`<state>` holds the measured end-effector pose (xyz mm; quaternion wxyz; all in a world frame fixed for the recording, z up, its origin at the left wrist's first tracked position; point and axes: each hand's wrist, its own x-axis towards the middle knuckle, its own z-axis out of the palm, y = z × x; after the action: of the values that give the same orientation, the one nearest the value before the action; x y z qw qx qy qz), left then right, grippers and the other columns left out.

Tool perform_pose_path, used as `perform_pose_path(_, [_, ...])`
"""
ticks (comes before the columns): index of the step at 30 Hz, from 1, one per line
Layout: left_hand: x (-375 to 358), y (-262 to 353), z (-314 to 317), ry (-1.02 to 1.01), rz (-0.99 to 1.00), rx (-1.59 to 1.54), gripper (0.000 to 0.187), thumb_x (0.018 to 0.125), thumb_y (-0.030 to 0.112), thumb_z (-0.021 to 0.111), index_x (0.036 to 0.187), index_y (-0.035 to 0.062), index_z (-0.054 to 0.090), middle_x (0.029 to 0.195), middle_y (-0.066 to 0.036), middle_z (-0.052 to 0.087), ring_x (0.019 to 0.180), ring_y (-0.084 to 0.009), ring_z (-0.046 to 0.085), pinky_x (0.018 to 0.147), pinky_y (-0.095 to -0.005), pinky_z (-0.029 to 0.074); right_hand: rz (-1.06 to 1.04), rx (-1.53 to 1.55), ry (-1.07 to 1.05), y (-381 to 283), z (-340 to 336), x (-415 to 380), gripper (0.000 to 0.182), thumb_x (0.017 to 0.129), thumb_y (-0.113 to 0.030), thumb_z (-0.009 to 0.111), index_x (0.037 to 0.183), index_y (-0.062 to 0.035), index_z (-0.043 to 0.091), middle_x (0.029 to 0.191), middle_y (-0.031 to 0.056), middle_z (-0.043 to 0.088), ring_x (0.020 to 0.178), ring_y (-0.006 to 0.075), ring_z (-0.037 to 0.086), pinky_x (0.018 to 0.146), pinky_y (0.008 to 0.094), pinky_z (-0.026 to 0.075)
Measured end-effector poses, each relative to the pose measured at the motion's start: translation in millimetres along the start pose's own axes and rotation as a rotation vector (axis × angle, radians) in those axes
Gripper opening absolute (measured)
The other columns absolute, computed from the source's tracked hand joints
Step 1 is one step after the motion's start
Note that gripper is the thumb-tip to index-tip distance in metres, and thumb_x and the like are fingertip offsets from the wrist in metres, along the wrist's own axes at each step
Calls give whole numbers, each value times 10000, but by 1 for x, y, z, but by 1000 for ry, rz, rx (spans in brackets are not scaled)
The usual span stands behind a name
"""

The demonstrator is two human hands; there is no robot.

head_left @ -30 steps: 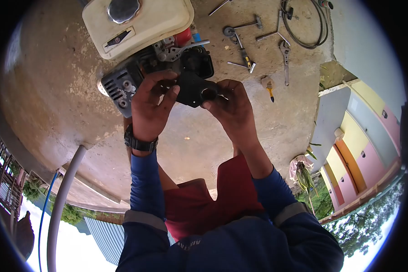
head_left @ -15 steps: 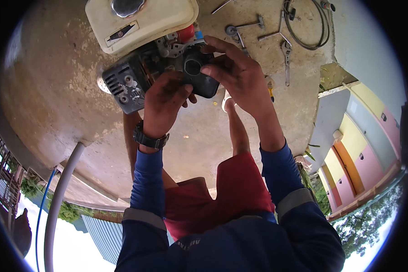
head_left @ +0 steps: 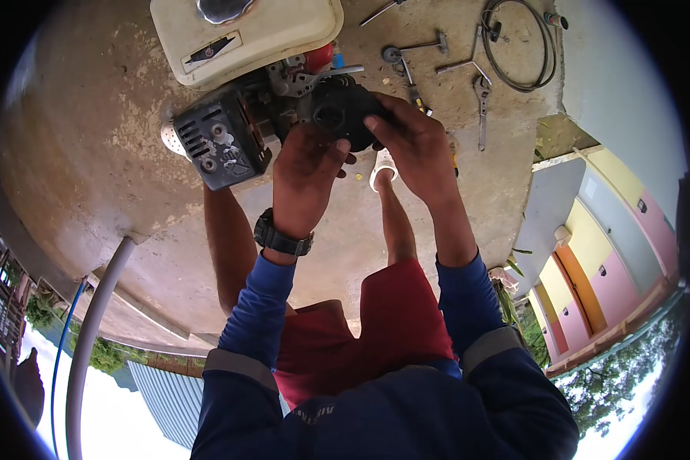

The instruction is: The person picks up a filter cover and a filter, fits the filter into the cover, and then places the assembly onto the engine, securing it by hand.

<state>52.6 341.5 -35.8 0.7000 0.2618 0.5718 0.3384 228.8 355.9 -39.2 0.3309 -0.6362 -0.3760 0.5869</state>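
A black part with a round opening [head_left: 349, 107] is between my two hands, beside a small engine. My left hand [head_left: 308, 172] grips its near left edge, thumb on top. At its right side, my right hand [head_left: 414, 142] holds it with the thumb on the face and the fingers behind. The engine has a cream tank [head_left: 261, 46] above and a black slotted cover [head_left: 218, 146] to the left. A grey metal lever [head_left: 343, 71] sticks out just above the black part.
On the concrete floor [head_left: 345, 253] to the right lie a T-shaped tool [head_left: 425, 46], a screwdriver [head_left: 418, 100], an adjustable wrench [head_left: 482, 111] and a coiled cable [head_left: 548, 46]. My shoe [head_left: 383, 165] is below the part. A grey pipe [head_left: 100, 322] rises at left.
The black part has tilted and shifted slightly up, with its opening less face-on. My left hand has moved right along its lower edge, and my right hand now wraps its right side.
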Motion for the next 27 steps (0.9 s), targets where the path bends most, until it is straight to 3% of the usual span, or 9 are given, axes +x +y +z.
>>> perform_pose_path(2, [2,1,-1,39,68,0,243,939,62,696,1127,3,554,1010,-85,674,839,-131,687,690,-278,540,44,-68,-17,2,0,3,318,957,-115,683,1249,8,654,1077,79,712,885,92,662,756,263,543])
perform_pose_path(5, [10,6,-5,192,291,396,348,900,27,710,1221,28,576,1071,-112,645,852,-165,674,718,-316,553,65,-117,82,22,6,10,322,937,-147,713,1235,-30,681,1022,68,704,838,108,678,694,280,550])
perform_pose_path(7, [20,4,-12,185,483,835,510,837,14,736,1317,82,580,1130,-130,627,929,-255,650,789,-375,562,-73,-266,135,34,9,15,339,885,-124,736,1212,-47,689,982,129,657,812,229,693,677,314,548])
perform_pose_path(8, [27,2,-16,184,480,837,510,837,14,736,1317,82,580,1130,-130,627,929,-255,650,789,-375,562,-70,-265,135,35,12,17,339,885,-124,736,1212,-47,689,982,129,657,812,229,693,677,314,548])
perform_pose_path(10, [40,-3,-21,159,743,1110,576,790,30,756,1334,139,600,1186,-113,608,1027,-322,602,861,-422,549,-201,-410,200,37,16,20,355,858,-124,752,1202,-58,695,991,144,640,823,289,696,680,364,557])
perform_pose_path(16, [51,-16,-20,136,669,1130,478,801,53,753,1258,153,655,1171,-83,634,1085,-329,587,916,-433,516,-309,-504,247,67,24,21,362,857,-123,756,1201,-62,664,1011,161,621,807,319,693,663,409,564])
perform_pose_path(20, [54,-15,-18,109,668,1086,459,801,39,746,1240,144,661,1179,-79,634,1084,-331,586,916,-433,516,-216,-372,283,61,30,9,328,868,-94,744,1167,-49,617,1017,172,607,773,320,691,640,401,569])
perform_pose_path(22, [54,-12,-19,102,668,1155,460,798,24,726,1229,166,654,1191,-51,621,1081,-325,579,907,-428,532,-212,-367,289,66,33,4,270,886,-84,738,1123,-40,615,997,143,642,763,246,714,611,352,565])
perform_pose_path(27, [59,-13,-17,107,701,1152,459,789,-5,714,1215,159,660,1191,-52,625,1085,-327,580,912,-427,529,-215,-316,363,75,39,4,240,881,-61,738,1096,-40,633,970,136,645,739,240,707,601,343,551])
